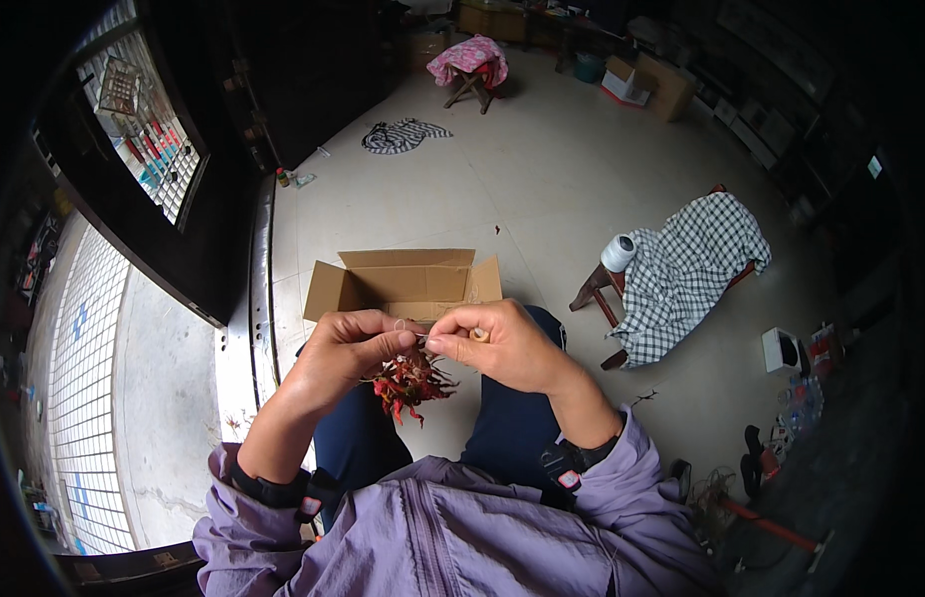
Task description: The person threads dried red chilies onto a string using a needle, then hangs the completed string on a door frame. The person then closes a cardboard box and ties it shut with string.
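My left hand [350, 345] and my right hand [499, 345] meet in front of my knees with the fingertips almost touching. Thumb and forefinger of each pinch a thin pale thread [422, 335], and a small loop of it stands above the left thumb. Just beneath the fingers hangs a bunch of what look like red chili peppers [411, 384], its top partly hidden by my left hand. A tan ring-like piece [479, 335] shows at the curled fingers of my right hand; what it is cannot be made out.
Beyond my hands stands an open cardboard box [406, 282]. At right, a cone of white thread [617, 252] rests on a wooden stool covered with checked cloth [679, 276]. A striped cloth [404, 136] lies on the floor; a stool with pink cloth [471, 60] stands farther back. The dark door [145, 149] is at left.
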A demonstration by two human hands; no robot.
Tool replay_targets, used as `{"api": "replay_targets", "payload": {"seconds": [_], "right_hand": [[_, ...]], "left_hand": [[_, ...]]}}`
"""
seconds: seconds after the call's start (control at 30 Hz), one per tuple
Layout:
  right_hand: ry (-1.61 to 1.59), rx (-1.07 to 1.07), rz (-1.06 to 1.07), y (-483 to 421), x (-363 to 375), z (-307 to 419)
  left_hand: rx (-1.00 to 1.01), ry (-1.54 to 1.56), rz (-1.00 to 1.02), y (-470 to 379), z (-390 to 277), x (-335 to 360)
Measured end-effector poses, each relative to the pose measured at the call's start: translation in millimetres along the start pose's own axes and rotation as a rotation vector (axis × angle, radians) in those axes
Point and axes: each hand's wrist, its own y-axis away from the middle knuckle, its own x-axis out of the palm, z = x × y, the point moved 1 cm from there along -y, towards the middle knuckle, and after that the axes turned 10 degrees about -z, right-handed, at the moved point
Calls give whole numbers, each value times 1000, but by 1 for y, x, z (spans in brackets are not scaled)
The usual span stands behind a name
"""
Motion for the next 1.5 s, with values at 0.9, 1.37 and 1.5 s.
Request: {"api": "replay_targets", "payload": {"seconds": [0.9,1.37,1.5], "right_hand": [[-221,104,-40,-9,25,10],[-298,114,-64,-7,22,8],[-334,116,-45,-10,23,9]], "left_hand": [[621,-520,-13,7,-14,-5],[894,-560,-375,2,6,6],[915,-481,-378,1,5,3]]}}
